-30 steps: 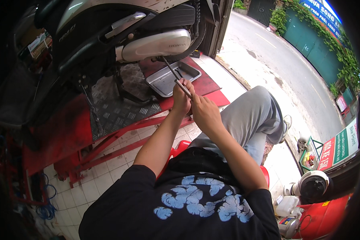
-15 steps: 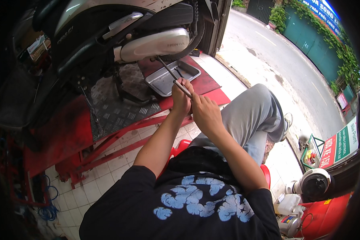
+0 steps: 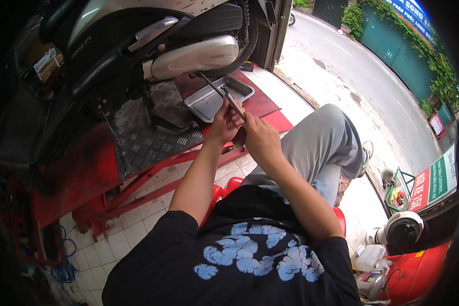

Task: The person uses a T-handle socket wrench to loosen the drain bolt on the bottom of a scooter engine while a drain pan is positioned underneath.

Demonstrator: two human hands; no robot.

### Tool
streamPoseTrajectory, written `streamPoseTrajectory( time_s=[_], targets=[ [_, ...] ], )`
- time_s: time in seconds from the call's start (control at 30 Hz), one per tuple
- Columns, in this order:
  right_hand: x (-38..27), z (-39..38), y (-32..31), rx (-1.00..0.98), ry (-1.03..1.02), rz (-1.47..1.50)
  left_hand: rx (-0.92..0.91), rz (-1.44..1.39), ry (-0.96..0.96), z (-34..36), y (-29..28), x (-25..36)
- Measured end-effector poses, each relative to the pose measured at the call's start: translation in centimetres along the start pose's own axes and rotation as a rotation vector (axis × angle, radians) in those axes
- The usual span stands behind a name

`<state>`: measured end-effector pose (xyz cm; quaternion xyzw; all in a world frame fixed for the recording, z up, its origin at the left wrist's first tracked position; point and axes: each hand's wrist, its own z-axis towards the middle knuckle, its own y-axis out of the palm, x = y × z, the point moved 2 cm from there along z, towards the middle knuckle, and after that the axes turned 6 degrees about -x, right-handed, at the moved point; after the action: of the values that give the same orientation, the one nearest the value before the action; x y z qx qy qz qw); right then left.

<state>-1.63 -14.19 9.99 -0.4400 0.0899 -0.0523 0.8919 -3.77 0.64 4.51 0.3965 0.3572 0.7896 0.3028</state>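
Observation:
A long metal bar-like tool [image 3: 235,106] slants from under the scooter's pale engine cover [image 3: 196,56] down to my hands. It has a thin far part and a thicker near part; I cannot tell whether these are one piece. My left hand [image 3: 226,121] is around the tool at the thicker part, palm side partly showing. Closer to me, my right hand [image 3: 262,138] is closed on the tool's near end, its fingers bent over it. Just beyond my hands, a shallow metal tray [image 3: 199,104] lies beneath the scooter [image 3: 112,56] with a dark slim thing inside.
The scooter stands on a red lift platform [image 3: 81,168] with a dark tread plate [image 3: 178,142]. A red stool [image 3: 224,189] is under me. To the right are a fan [image 3: 404,232], a white jug [image 3: 370,257] and a red drum [image 3: 418,273]. A street runs beyond the doorway.
My left hand has shifted slightly down and left, its fingers looser on the tool. The thicker part now sits steeper. Part of a motorbike has come into view on the street.

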Motion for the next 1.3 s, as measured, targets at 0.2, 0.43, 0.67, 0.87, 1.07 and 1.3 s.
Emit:
streamPoseTrajectory(
  time_s=[0.2,0.43,0.67,0.87,1.07,1.3],
  targets=[
    [-0.7,-0.4,1.7,-0.219,0.141,0.222,-0.252,-0.1,-0.088,-1.0,-5.7,-0.4],
    [0.2,-1.6,1.1,-0.578,0.315,0.18,0.036,0.042,-0.003,-0.7,-5.8,-1.2],
    [-2.6,-0.4,-3.1,-0.284,-0.001,0.313,-0.027,-0.197,-0.022,-0.8,-6.5,-2.5],
    [1.7,-0.7,0.5,-0.486,0.262,0.101,-0.034,-0.252,0.04,-0.3,-5.1,-2.0],
    [-1.6,-1.4,-1.0,-0.404,0.011,0.326,-0.039,-0.327,0.017,-0.1,-5.9,-1.8],
    [2.4,-3.0,1.4,-0.542,0.224,0.186,-0.073,-0.288,0.1,0.4,-5.2,-1.8]
  ],
)
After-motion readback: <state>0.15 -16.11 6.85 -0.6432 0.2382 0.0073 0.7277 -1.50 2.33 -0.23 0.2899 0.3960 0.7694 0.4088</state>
